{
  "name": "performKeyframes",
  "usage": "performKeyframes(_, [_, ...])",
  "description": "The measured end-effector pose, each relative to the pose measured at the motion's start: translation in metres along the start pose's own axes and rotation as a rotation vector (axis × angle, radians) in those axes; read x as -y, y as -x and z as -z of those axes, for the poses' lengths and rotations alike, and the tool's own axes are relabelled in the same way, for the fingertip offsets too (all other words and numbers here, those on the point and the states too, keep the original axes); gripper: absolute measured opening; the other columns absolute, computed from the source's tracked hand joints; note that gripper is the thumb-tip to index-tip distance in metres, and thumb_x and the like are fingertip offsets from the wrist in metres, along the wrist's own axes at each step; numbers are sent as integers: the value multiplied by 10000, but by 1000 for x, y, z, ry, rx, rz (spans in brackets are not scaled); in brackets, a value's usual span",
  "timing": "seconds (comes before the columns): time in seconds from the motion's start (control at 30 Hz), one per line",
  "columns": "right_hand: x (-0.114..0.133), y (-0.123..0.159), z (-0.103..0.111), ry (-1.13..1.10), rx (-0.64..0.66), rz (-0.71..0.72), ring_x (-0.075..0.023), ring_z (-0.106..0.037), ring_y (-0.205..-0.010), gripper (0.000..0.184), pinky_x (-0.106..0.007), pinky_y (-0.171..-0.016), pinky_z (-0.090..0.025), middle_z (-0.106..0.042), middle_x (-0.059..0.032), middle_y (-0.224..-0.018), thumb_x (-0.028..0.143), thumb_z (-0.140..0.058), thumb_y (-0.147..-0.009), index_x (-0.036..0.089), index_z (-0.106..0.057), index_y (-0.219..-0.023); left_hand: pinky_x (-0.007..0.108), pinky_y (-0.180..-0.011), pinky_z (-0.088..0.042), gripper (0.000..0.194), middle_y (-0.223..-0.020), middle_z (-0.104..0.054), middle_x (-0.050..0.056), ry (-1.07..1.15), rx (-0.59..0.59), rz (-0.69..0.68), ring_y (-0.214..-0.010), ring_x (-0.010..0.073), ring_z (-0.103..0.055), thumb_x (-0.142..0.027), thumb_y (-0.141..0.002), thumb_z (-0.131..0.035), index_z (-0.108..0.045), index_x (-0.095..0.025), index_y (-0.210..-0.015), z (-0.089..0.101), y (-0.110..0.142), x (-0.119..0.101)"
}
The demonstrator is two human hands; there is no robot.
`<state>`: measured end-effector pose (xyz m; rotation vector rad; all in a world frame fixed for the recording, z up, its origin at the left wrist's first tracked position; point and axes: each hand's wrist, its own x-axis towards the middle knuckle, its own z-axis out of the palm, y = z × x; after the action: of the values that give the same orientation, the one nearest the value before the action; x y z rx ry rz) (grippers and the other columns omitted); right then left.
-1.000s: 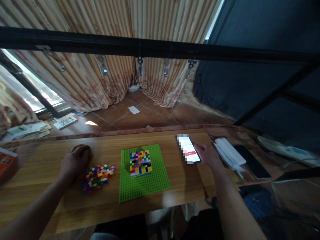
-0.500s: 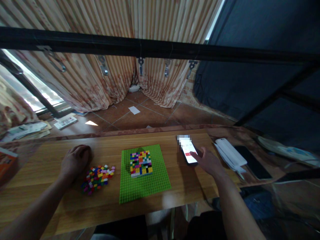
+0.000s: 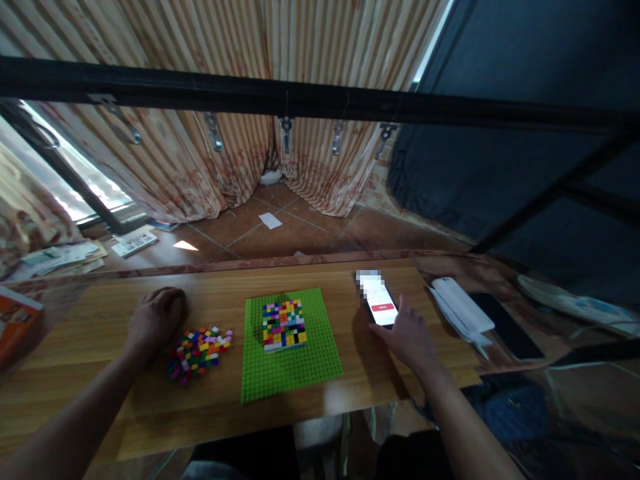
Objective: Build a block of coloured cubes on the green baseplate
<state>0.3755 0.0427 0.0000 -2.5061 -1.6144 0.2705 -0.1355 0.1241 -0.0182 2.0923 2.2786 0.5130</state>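
The left hand (image 3: 157,317) is resting on the wooden table (image 3: 200,427), its fingers curling inward just beyond a loose pile of small coloured bricks (image 3: 200,353). Its palm is facing away from view, so whether it is holding anything, one cannot tell.

The right hand (image 3: 409,333) is staying partly open at the near right corner of a phone (image 3: 384,314), the thumb reaching along the near end and the fingers lying by the right edge. Whether it is gripping the phone, one cannot tell. The phone is lying face up on the table, its lit screen showing a red bar; its upper left part is being covered by blurred squares.

Between the phone and the pile, a green baseplate (image 3: 317,360) is lying flat, bearing a squarish block of many-coloured bricks (image 3: 284,325) towards its far left part. The pile is sitting just left of the baseplate, apart from it.

To the right of the right hand, a white case-like item (image 3: 463,310) is lying beside a dark flat device (image 3: 506,325). Beyond the table, striped curtains (image 3: 210,133) are hanging behind a dark bar (image 3: 320,97).
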Motion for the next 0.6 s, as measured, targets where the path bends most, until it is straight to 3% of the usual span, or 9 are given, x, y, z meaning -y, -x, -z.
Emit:
performKeyframes(0.33, [-13,-21,2,50,-66,-47,-413,-555,-1208,1020,-478,-957,-432,-531,-291,-1328,494,-639,-768,30,-105,-1504,408,-1011,-455,444,-1237,-635,135,31,-20,-7,-1130,275,-565,-384,-903,-363,-665,-135,-1112,-1,1,0])
performKeyframes(0.6, [-30,-35,9,68,-77,-95,-424,-536,-1236,976,-506,-953,-450,-513,-297,-1361,536,-645,-754,36,-236,-1485,393,-1009,-448,421,-1220,-638,145,54,-51,-19,-1137,280,-563,-367,-897,-390,-666,-127,-1105,-6,2,3])
